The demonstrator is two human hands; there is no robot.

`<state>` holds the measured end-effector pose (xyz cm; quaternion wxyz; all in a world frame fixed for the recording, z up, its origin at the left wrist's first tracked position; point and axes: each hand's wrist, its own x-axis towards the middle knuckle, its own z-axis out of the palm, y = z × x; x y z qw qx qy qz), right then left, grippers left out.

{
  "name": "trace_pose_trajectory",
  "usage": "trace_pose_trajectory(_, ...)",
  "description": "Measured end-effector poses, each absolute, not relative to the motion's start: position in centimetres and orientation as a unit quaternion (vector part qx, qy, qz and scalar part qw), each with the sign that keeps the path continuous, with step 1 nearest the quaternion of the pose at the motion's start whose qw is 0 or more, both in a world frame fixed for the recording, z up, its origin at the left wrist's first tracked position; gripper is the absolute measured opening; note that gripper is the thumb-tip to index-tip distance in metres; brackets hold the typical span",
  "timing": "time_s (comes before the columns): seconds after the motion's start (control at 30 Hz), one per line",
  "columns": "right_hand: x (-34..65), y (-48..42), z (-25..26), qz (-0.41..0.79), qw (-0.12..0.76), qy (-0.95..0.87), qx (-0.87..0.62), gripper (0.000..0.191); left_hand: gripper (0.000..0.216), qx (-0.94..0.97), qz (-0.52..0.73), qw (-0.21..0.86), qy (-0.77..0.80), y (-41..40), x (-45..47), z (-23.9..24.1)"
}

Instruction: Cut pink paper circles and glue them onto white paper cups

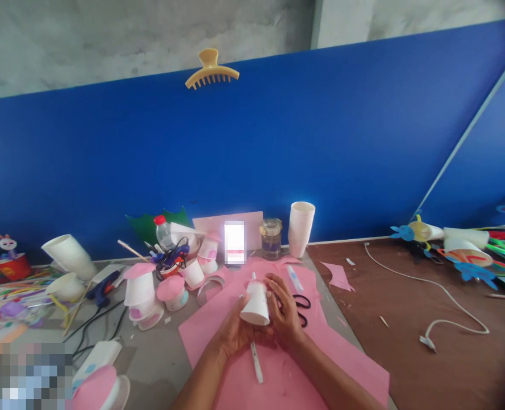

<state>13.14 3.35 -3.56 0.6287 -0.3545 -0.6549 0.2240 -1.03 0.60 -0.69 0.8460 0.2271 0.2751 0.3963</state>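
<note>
Between my two hands is a white paper cup (256,306), its wide rim turned toward me and a bit of pink at its far, narrow end. My left hand (235,326) wraps round the cup's left side and underside. Against its right side rest the fingers of my right hand (285,313). Under the hands lies pink paper (295,364). A white pen (256,363) lies on it just in front of the cup. Black-handled scissors (302,307) sit right of my right hand, their blades hidden.
A stack of paper cups (301,228) stands at the back beside a glass jar (271,239) and a lit phone (234,243). Pink-topped cups (140,287) and a blue glue gun (104,288) with black cords are on the left. A white cable (423,279) crosses the brown table.
</note>
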Motion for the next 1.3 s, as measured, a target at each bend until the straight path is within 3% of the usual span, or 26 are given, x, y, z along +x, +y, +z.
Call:
trace_pose_trajectory(0.33, 12.9, 3.2, -3.5, 0.173, 0.632, -0.647, -0.391, 0.038, 0.054, 0.256, 0.406, 0.829, 0.288, 0.7, -0.9, -0.7)
trace_pose_trajectory(0.63, 12.8, 3.0, -3.2, 0.19, 0.628, -0.638, -0.403, 0.023, 0.055, 0.238, 0.407, 0.837, 0.278, 0.5, -1.0, -0.5)
trace_pose_trajectory(1.0, 12.8, 2.8, -2.7, 0.167, 0.638, -0.633, -0.405, 0.026, 0.058, 0.224, 0.425, 0.839, 0.258, 0.7, -0.9, -0.7)
trace_pose_trajectory(1.3, 12.6, 2.9, -3.0, 0.197, 0.625, -0.627, -0.421, 0.015, 0.059, 0.219, 0.421, 0.847, 0.238, 0.7, -1.0, -0.6)
